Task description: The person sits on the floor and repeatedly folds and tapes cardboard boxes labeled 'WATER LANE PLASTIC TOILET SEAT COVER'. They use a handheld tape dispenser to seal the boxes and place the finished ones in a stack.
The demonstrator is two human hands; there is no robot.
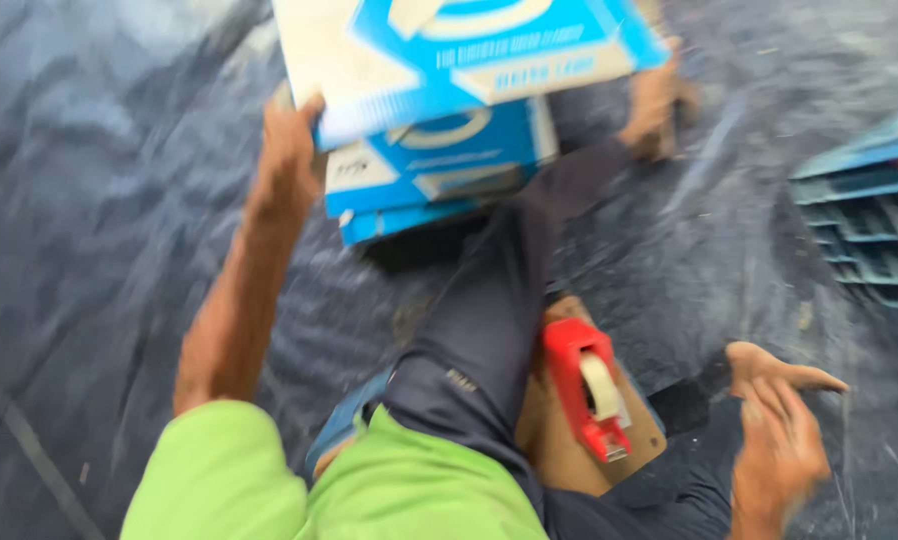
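My left hand clasps the top blue-and-white box on the stack; my right hand hangs loose, tape dispenser untouched on cardboard.

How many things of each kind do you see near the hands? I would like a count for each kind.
Blue and white cartons, stacked: 3
Red tape dispenser: 1
Flat brown cardboard piece: 1
Blue plastic crate: 1
Total: 6

1 head-worn view, steeply downward and close over lap, legs and dark floor (motion-blurred).
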